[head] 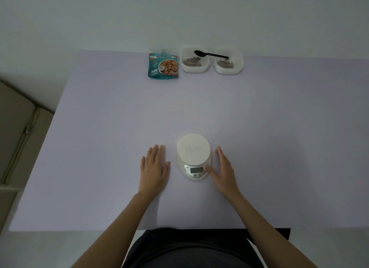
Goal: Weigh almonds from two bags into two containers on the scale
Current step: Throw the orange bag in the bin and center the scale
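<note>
Dark-clothed lap at the bottom edge, two bare forearms out over the table (99,128). Left grip (154,167) lies flat and empty, fingers straight, just left of the scale (194,150). Right grip (223,169) is open too, holding nothing, its blurred thumb seemingly touching the scale by the display. Nothing on the weighing plate!

Everything else sits well apart at the far edge: one almond bag (163,65), only one showing, then the left container (195,60) and right container (228,61), each with some almonds. A black spoon (211,55) bridges them, long axis left to right, bowl over the left one.

Any pick-up looks like a long forward reach: bag ahead of the left grip, containers nearer the right.
</note>
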